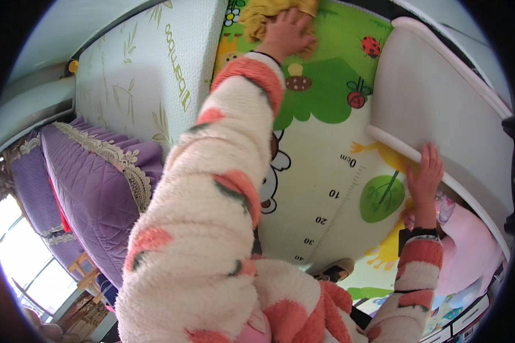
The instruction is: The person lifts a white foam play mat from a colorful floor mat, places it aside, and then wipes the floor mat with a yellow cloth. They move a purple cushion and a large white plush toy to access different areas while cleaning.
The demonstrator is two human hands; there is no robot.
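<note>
My left hand [287, 34] is at the top of the view, palm down with its fingers spread over a crumpled yellow cloth [255, 21]. The cloth lies on a printed foam play mat [309, 171] with a green patch, a ladybird, plants and a centimetre scale. My right hand [427, 173] rests on the raised rim of a pale plastic piece with a chute-like shape [442, 81], its fingers extended over the rim. Both sleeves are fleecy cream with coral patches.
A white mattress [141, 77] with leaf print and lettering borders the mat on the left. Beside it is a purple quilted cover [90, 171] with lace trim. Pink moulded plastic [468, 248] stands at the right. A shoe [337, 270] shows near the bottom.
</note>
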